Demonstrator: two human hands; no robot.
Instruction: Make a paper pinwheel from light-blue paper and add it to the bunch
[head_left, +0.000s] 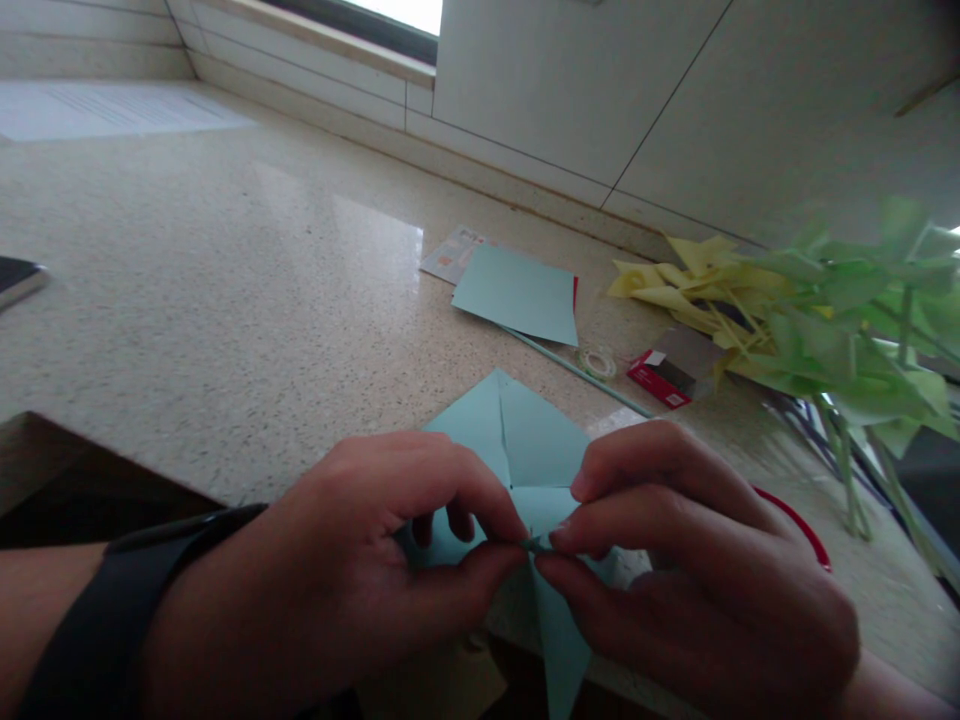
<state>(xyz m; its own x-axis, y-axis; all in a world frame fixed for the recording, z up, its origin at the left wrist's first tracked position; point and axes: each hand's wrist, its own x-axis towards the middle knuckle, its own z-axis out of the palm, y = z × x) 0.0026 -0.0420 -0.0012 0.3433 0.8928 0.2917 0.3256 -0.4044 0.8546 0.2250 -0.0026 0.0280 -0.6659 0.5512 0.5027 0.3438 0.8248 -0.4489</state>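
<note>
1. Fingertips of the left hand (360,560) and right hand (690,560) pinch together on the centre of a folded light-blue paper pinwheel (525,440), held over the near edge of the speckled countertop (225,300).
2. Risk, as I judge it: a slipping pinch could let the gathered corners spring apart.
3. Nearby lie a blue paper sheet (517,295), a tape roll (598,362), a small red box (660,380), and yellow and green pinwheels (825,320).

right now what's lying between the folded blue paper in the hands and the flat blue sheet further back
In the head view, only bare speckled countertop separates the folded blue paper from the flat blue sheet; a thin straw passes just right of it.
</note>
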